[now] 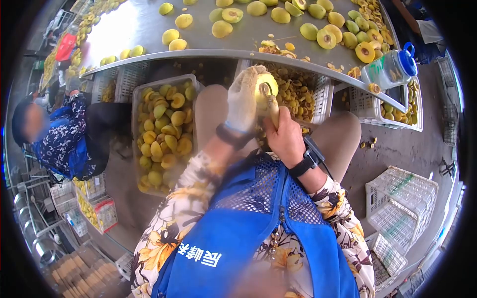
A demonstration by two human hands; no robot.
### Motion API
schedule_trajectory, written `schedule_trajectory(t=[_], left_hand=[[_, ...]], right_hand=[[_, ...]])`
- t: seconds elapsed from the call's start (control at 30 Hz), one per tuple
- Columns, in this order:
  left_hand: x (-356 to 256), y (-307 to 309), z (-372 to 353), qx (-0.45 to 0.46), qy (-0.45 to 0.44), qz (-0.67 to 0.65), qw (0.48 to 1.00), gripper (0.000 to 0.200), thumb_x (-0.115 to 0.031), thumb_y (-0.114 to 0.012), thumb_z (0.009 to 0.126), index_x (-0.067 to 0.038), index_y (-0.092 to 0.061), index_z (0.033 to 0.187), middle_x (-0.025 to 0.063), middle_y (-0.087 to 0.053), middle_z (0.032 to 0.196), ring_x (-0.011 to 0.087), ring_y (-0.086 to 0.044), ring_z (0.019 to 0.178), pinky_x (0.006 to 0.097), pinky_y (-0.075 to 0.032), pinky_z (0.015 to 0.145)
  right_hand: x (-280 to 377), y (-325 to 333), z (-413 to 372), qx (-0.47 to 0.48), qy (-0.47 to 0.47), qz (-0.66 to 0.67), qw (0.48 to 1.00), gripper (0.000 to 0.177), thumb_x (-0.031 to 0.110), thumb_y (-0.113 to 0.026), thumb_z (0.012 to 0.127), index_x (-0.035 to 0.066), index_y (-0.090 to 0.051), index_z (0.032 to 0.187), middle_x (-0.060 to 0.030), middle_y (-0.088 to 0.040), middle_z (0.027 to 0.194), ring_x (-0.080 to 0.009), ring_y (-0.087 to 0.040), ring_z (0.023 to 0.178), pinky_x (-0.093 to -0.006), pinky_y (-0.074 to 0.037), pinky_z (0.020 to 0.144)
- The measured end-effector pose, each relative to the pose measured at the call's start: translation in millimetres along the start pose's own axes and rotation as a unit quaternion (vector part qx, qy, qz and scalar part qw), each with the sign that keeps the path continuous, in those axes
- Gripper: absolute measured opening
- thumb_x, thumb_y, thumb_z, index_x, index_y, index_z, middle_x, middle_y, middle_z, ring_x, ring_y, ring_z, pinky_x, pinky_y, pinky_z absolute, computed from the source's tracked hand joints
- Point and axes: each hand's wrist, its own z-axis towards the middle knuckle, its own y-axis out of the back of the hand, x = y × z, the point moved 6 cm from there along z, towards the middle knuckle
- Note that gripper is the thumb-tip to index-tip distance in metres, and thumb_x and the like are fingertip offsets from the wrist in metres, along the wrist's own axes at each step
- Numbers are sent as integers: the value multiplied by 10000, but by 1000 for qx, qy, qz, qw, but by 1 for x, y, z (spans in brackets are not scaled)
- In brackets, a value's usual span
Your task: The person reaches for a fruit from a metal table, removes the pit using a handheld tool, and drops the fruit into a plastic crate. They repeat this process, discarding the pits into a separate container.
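My left hand [242,99], in a white glove, is closed round a yellow peach half [269,81] with its cut face toward my right side. My right hand [287,136] is bare and grips the pale handle of a pitting knife [273,110]. The tool's curved metal end touches the middle of the cut face. Both hands are above my lap, just below the metal table's edge [198,52]. Under them, a crate of peach scraps [295,92] is partly hidden by my hands.
Whole and halved peaches [326,37] lie on the table. A water bottle [390,68] stands at its right corner. A full crate of peach halves [164,134] is by my left leg. Stacked white crates [402,198] are at right; a co-worker [62,134] sits at left.
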Motion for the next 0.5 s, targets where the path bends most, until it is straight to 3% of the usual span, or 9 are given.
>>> schedule_trajectory(t=[0.17,0.27,0.37,0.5], left_hand=[[5,-3,-3,19,-49,-5,999,308,-254,-501,914,15,-564,1050,89,-611,945,144,-588,777,243,-490,664],[7,-2,-3,9,-62,25,998,343,-298,-489,917,14,-576,1029,83,-618,914,140,-586,746,235,-482,666],[2,-3,3,84,11,50,995,443,-394,-474,906,26,-603,957,81,-625,825,125,-580,698,225,-470,661],[-3,-7,20,237,111,144,954,589,-519,-445,874,38,-626,812,92,-609,685,142,-584,659,238,-467,649]], right_hand=[[-2,-5,-5,-12,3,-22,1000,231,148,-550,815,-1,-390,890,-283,-553,692,-468,-538,681,-516,-416,592],[-3,-8,-8,8,9,-18,1000,223,126,-536,808,-5,-374,889,-289,-547,685,-475,-530,673,-521,-410,593],[-7,-9,-9,38,28,-30,998,219,111,-527,800,-5,-367,894,-295,-542,680,-479,-526,677,-522,-409,591],[-12,-10,-7,64,58,-30,996,212,104,-525,792,-6,-371,886,-299,-541,682,-481,-524,687,-524,-406,588]])
